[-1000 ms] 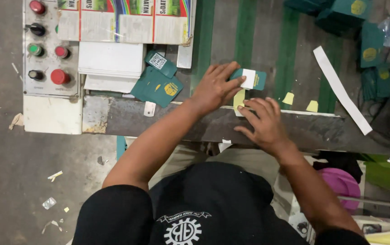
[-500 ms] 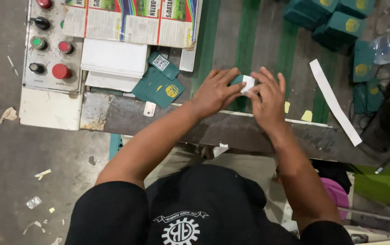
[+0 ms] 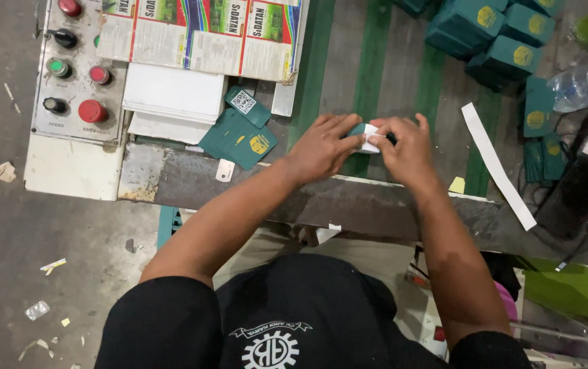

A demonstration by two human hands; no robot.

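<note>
While both hands meet over the green conveyor belt [image 3: 376,41], the left hand [image 3: 321,145] and the right hand [image 3: 407,149] pinch a small green-and-white packet [image 3: 369,137] between them, fingertips closed on it from either side, probably so it can be folded square. It's held just above the belt, past the worn metal rail [image 3: 349,201]. Left of the hands lie loose green packets [image 3: 243,137] beside a control panel [image 3: 75,68]. Stacked packets [image 3: 496,37] sit far right, with a white paper strip [image 3: 496,164] nearby.

Both hands [image 3: 369,147] meet, fingertips pinched together.
</note>
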